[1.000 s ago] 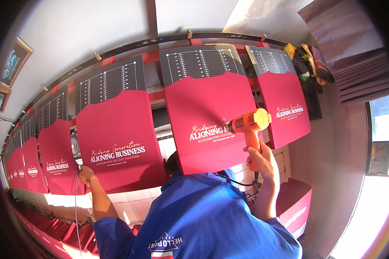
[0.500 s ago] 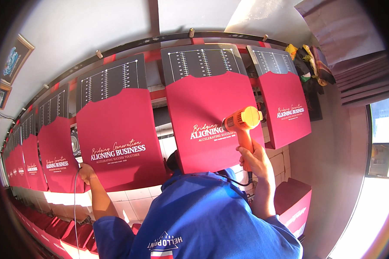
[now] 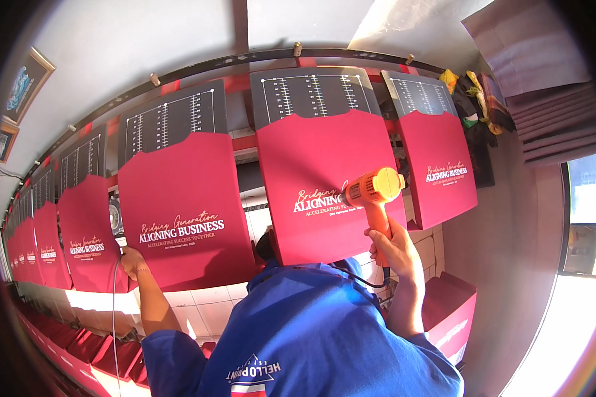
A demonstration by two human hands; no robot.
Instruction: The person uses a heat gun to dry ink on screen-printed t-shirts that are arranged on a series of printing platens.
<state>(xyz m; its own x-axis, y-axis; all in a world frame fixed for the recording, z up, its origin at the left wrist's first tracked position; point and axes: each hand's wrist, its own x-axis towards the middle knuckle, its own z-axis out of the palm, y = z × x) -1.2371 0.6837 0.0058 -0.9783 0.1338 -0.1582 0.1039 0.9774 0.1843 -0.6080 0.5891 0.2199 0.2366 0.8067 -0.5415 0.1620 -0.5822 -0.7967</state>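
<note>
My right hand (image 3: 398, 251) is wrapped round the handle of an orange heat gun (image 3: 381, 186). The gun's nozzle points left, over the white print of a red T-shirt (image 3: 324, 155) stretched on a black printing board (image 3: 316, 92). My left hand (image 3: 132, 263) is closed by the lower left corner of another red shirt (image 3: 179, 178) on its board. A thin grey cable (image 3: 114, 317) runs down from its fingers, which are partly hidden. From the gun's grip, a dark cord (image 3: 361, 279) curves towards my body.
More red shirts on boards stand to the left (image 3: 85, 218) and right (image 3: 440, 165), along a dark rail (image 3: 232, 64). A lower row of red shirts (image 3: 99, 351) lies behind at left. Cloths (image 3: 480, 99) hang at the far right, near a grey wall (image 3: 483, 245).
The heat gun and my right hand have shifted slightly right and down. My left hand stays by the shirt's corner. The whole view has moved a little.
</note>
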